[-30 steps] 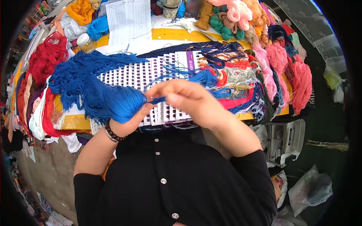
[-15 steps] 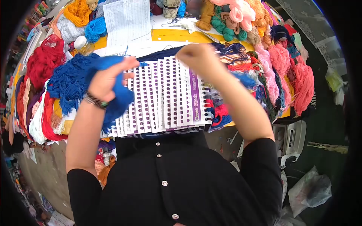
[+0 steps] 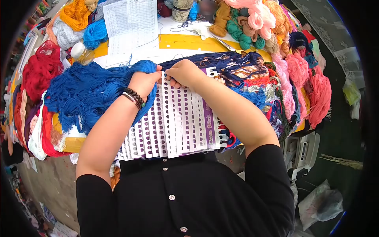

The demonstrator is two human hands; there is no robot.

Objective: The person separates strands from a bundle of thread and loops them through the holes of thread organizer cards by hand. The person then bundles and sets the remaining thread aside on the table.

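Note:
A large hank of blue thread (image 3: 90,91) drapes over and around my left hand (image 3: 145,82), whose fingers are closed on it. Fingertips of my right hand (image 3: 183,74) are pinched together at the top end of a white punched card (image 3: 166,118), just beside the left fingertips. What lies in that pinch is too small to make out. Overlapping punched cards with rows of holes are fanned in front of my body. The one at the right has a purple strip (image 3: 208,122) lettered "Cross Stitch".
Navy thread (image 3: 213,59) lies behind the cards, and mixed-colour threads are at the right. Beyond are a printed chart (image 3: 132,31), scissors (image 3: 225,42) and a patterned cup (image 3: 181,11). Pink hanks (image 3: 318,98) hang over the right edge, red thread (image 3: 41,71) sits left.
My left hand, with the blue thread, has moved right over the cards. My right hand has come down and left to the card tops, so both hands now meet.

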